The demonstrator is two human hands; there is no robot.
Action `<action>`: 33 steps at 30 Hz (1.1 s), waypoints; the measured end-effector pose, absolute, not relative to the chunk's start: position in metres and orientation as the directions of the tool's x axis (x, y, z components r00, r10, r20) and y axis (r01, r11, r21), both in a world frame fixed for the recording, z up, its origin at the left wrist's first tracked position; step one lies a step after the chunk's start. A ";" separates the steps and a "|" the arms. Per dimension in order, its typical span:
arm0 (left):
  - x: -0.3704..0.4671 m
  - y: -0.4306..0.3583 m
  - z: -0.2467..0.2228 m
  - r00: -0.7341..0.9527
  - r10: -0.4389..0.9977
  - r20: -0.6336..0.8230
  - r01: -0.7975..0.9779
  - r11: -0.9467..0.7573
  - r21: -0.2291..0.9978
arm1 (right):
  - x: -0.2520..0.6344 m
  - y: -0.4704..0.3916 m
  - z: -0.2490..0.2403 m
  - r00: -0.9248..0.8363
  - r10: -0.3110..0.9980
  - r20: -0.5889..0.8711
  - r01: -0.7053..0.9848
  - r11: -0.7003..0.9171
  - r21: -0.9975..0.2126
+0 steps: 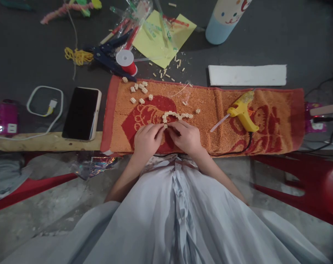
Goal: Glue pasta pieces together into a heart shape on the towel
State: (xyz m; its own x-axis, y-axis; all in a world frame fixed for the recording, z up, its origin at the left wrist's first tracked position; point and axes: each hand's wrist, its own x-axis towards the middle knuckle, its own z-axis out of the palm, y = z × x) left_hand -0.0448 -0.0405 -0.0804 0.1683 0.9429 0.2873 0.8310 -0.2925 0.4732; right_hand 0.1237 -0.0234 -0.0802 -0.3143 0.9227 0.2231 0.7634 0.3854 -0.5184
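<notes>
Both hands meet over an orange and red towel (207,106) at the table's front edge. My left hand (148,139) and my right hand (186,137) pinch the near end of a chain of small pale beads (178,115) between their fingertips. From there the chain curves up and to the right, lying on the towel just beyond my fingers. Several loose pale pieces (141,86) are spread on the towel's upper left, and a single one (198,111) lies right of the chain.
A yellow glue gun (243,112) rests on the towel at right, its cord running to the front edge. Beyond are a white strip (247,75), a bottle (223,22), yellow paper (155,40), pliers (108,55) and a red spool (127,63). A phone (81,113) lies left.
</notes>
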 end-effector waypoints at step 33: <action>-0.042 -0.038 -0.077 0.141 0.948 0.285 0.860 -0.260 0.440 | 0.123 -0.021 -0.081 -0.278 0.939 0.203 0.763 0.344 -0.547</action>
